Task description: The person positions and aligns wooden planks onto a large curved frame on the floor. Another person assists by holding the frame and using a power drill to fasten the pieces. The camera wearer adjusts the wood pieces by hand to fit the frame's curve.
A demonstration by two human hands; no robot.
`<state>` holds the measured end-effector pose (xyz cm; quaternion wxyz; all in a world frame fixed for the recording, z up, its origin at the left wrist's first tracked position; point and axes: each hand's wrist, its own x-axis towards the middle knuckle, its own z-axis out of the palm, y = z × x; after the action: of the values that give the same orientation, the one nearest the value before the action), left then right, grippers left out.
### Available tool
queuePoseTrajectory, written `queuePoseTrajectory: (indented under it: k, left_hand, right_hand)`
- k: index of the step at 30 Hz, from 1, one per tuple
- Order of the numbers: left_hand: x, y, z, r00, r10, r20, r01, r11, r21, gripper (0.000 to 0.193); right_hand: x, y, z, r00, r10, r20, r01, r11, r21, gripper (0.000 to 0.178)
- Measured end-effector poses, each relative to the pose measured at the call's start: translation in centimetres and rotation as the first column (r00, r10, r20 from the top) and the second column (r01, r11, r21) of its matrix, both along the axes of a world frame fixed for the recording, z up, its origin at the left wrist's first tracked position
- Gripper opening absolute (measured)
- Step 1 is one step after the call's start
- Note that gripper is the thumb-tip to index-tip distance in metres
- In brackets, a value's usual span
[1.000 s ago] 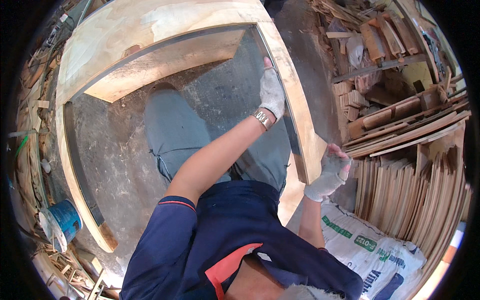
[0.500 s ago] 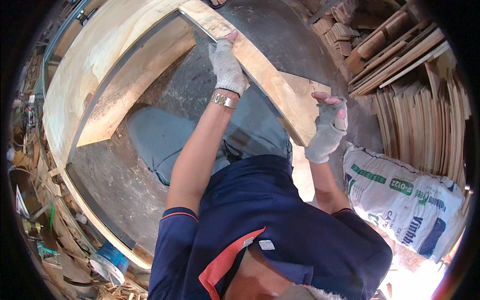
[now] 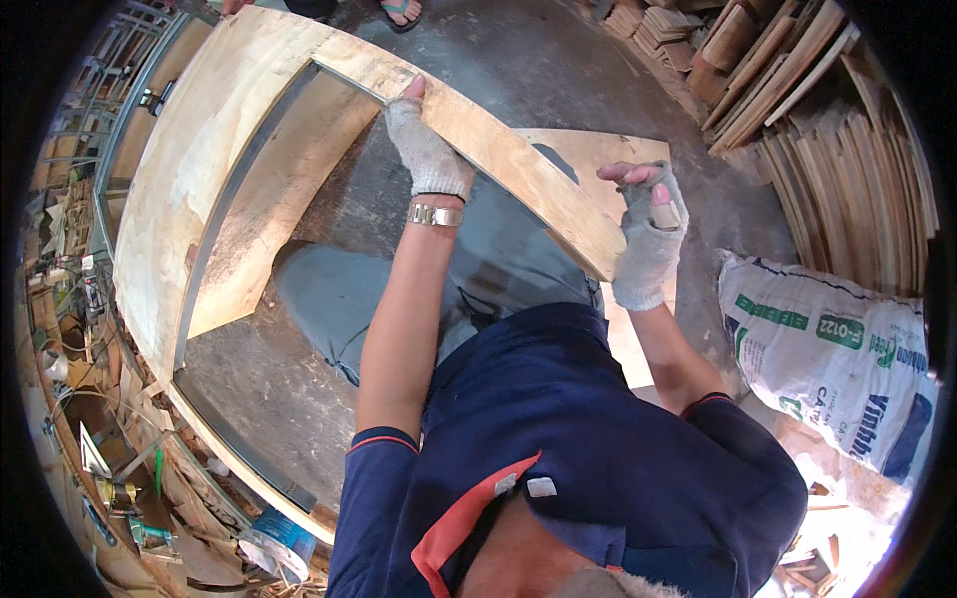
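Observation:
A large pale plywood frame (image 3: 478,130) with dark strips along its inner edges lies tilted across my lap. My left hand (image 3: 424,149), in a grey fingerless glove with a metal watch at the wrist, is closed over the frame's far rail, its thumb on the top face. Beside the rail's right end is my right hand (image 3: 650,239), gloved the same way. Its heel is against or very near that end, while the fingers and thumb are loosely bent and apart, holding nothing visible. Behind the rail, a flat plywood sheet (image 3: 618,154) rests on the floor.
Thin boards (image 3: 847,199) stand stacked at the right, above a white printed sack (image 3: 827,359). Wood scraps and tools, among them a green-bodied power tool (image 3: 150,533), clutter the left. A person's sandalled foot (image 3: 402,12) shows at the top.
The view has shifted, so the surroundings appear displaced. My left hand keeps its hold on the rail and my right hand stays by its end. More of the plywood sheet behind now shows.

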<state>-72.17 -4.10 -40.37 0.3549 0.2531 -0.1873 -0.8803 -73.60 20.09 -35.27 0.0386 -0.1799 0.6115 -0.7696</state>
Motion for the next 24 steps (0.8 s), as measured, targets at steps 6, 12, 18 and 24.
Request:
queuePoseTrajectory:
  k: [6,12,18,24]
  left_hand:
    - [-0.3,-0.4,-1.4,1.0,0.022,-0.015,-0.022,1.0,-0.006,0.04]
    - [-0.7,0.1,-1.8,0.99,0.088,0.108,-0.082,0.995,-0.055,0.039]
    - [0.0,-2.8,-1.6,0.993,0.092,0.071,-0.087,0.994,-0.065,0.065]
    - [-0.5,-13.8,-1.4,0.993,0.11,0.039,-0.102,0.979,-0.179,0.063]
  right_hand:
    - [-0.2,-0.1,0.4,0.999,0.044,0.025,-0.045,0.999,0.026,0.038]
    - [-0.5,0.0,0.7,0.992,0.121,-0.041,-0.114,0.983,0.147,0.041]
    - [-0.8,-0.4,0.4,0.985,0.173,-0.014,-0.171,0.979,0.108,0.046]
    - [-0.8,-0.4,0.1,0.982,0.187,-0.031,-0.182,0.975,0.124,0.042]
